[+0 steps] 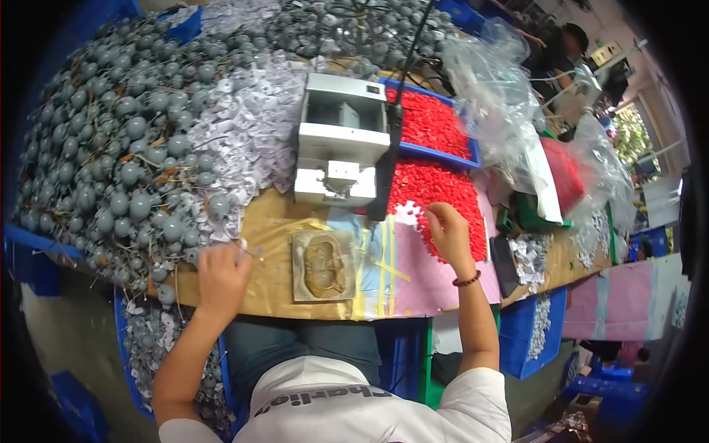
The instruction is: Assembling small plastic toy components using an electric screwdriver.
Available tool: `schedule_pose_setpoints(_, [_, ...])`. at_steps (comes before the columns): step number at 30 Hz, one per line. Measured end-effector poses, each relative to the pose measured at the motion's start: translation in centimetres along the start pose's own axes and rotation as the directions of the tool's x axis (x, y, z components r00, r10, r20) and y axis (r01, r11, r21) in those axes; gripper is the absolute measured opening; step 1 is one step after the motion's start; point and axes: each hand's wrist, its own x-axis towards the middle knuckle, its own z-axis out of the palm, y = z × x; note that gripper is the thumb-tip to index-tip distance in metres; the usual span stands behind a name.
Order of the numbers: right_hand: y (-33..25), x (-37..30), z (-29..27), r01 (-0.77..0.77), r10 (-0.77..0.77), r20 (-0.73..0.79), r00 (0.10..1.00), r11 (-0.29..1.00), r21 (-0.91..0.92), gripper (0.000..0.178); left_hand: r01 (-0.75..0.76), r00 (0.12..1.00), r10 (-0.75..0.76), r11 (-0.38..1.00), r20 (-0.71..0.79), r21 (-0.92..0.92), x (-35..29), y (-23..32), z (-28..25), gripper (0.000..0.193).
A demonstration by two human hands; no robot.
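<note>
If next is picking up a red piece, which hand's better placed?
Right, probably. The right hand is at the loose red pieces; the left hand is across the hollowed block, by the white pieces.

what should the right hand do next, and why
Probably pinch one of the loose red pieces: the right hand is right at that pile, its fingers curled, and the pieces lie spread in front of the blue tray, so they look easy to pick.
</note>
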Motion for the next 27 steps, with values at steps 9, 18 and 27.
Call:
schedule_pose_setpoints(9, [2.4,1.0,4.5,0.386,-0.337,0.188,0.922,0.807,-0.447,0.019,-0.137,0.974,0.189,0.931,0.124,-0.339,0.7,1.9,0.4,0.028])
schedule_pose_setpoints(18, [-4.0,-1.4,4.2,0.096,-0.177,0.174,0.969,0.913,0.395,0.021,-0.036,0.999,0.033,0.785,-0.017,-0.618,4.1,7.6,-0.9,0.036])
schedule_pose_setpoints(27, [-10.7,-2.6,9.9,0.532,-0.569,0.113,0.814,0.810,0.248,0.022,0.144,0.988,-0.139,0.728,0.061,-0.671,5.3,7.9,1.2,0.051])
